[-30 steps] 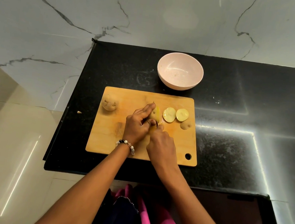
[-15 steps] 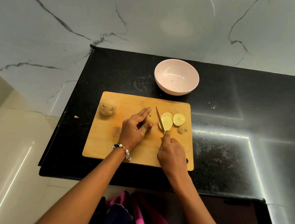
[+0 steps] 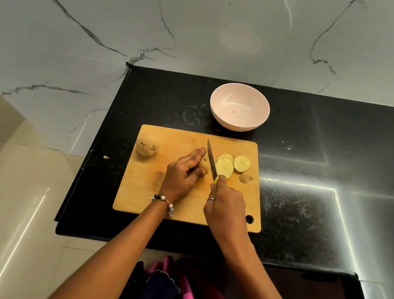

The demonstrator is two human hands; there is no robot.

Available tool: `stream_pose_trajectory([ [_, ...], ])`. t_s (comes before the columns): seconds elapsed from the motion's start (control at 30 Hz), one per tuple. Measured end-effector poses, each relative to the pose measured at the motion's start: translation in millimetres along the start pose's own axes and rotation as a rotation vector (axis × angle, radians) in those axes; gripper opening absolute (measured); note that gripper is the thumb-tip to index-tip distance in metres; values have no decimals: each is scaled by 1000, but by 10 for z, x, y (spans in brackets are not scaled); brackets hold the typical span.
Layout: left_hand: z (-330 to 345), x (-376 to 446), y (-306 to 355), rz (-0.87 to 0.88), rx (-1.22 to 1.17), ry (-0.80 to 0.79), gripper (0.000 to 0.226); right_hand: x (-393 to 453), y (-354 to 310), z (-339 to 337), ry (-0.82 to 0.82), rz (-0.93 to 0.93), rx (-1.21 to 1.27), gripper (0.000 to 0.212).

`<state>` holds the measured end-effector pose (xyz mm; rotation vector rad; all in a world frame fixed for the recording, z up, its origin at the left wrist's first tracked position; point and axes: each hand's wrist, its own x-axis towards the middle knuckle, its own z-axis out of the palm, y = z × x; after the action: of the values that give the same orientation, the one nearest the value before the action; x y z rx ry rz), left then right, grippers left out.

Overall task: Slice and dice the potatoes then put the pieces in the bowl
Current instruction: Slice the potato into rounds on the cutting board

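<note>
Potato [image 3: 203, 166] at frame centre on cutting board [image 3: 151, 193], pinned under left hand [image 3: 183, 175], fingers curled over it. Knife [image 3: 211, 160] blade just right of those fingers, clasped by right hand [image 3: 225, 206]. Slices [image 3: 232, 165] lie right of blade; bowl [image 3: 239, 111] above, still without pieces.

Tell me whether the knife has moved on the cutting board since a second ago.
Yes. The knife has come up out of the hands' huddle; its blade now lies bare between the held potato and the slices, pointing toward the cutting board's far edge.
</note>
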<state>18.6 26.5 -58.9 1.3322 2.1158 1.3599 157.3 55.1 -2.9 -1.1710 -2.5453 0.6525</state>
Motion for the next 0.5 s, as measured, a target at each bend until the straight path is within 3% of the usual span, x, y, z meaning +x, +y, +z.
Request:
stream_pose_trajectory([
  [0.33, 36, -17, 28, -21, -14, 68, 48, -19, -124, 18, -62, 15, -166, 42],
  [0.5, 51, -20, 29, -4, -6, 96, 46, 48, -303, -72, -44, -37, -173, 30],
])
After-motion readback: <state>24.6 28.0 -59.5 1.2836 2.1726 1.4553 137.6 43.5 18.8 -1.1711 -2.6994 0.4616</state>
